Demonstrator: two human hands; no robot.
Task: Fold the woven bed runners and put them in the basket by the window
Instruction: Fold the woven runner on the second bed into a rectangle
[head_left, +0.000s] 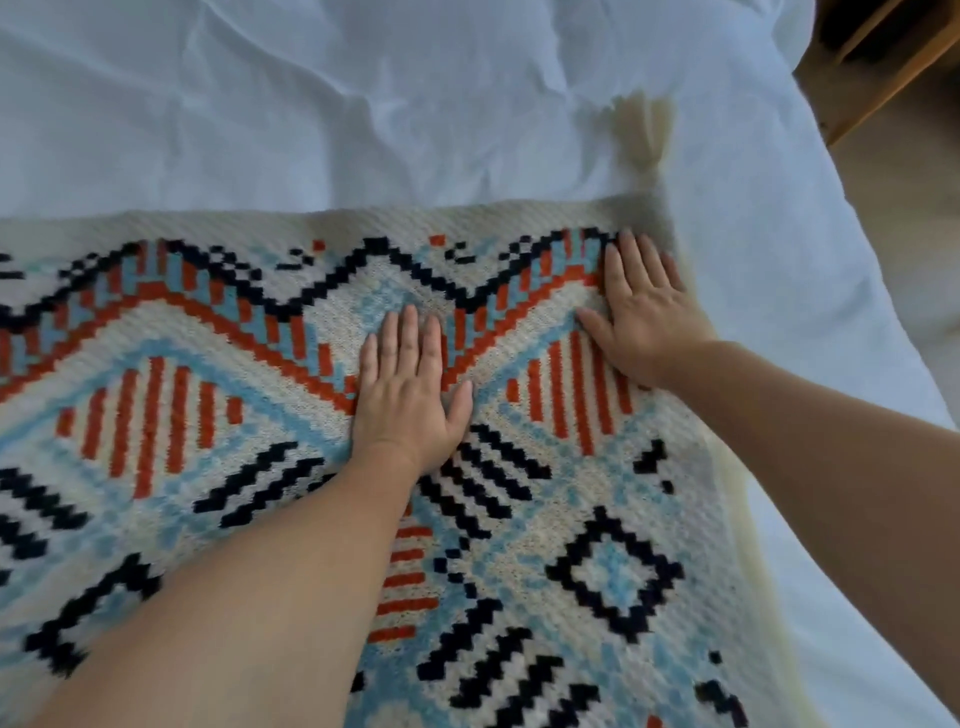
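A woven bed runner (218, 405) lies spread flat across the white bed, cream with orange, light blue and black geometric patterns. A cream tassel (644, 135) sticks out from its far right corner. My left hand (410, 389) lies palm down on the runner near the middle, fingers straight. My right hand (644, 312) is pressed flat close to the far right corner, fingers slightly spread. Neither hand grips the cloth. No basket shows in the view.
A wrinkled white bed sheet (363, 104) covers the mattress beyond and to the right of the runner. The bed's right edge drops off toward a brown floor and wooden furniture (893, 57) at the top right.
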